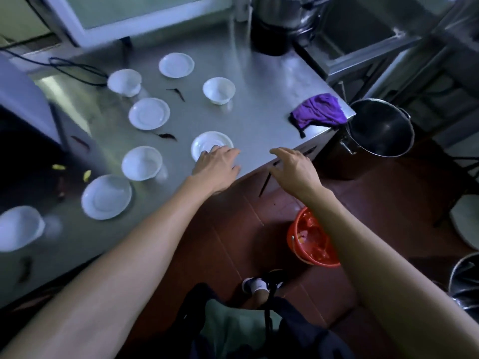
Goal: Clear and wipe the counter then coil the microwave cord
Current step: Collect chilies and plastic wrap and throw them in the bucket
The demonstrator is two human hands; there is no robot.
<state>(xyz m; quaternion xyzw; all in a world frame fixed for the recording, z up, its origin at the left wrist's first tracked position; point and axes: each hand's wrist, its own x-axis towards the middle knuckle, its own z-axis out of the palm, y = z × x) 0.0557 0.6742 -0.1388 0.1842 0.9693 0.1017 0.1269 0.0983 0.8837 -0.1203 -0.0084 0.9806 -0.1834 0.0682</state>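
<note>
The left hand [217, 164] lies flat, fingers spread, on a white plate [211, 143] near the worktop [259, 99] edge. The right hand [295, 165] hovers empty, fingers apart. A purple cloth [320, 111] sits at the corner.

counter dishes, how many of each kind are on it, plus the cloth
plates: 4
bowls: 4
purple cloth: 1
total: 9
</note>
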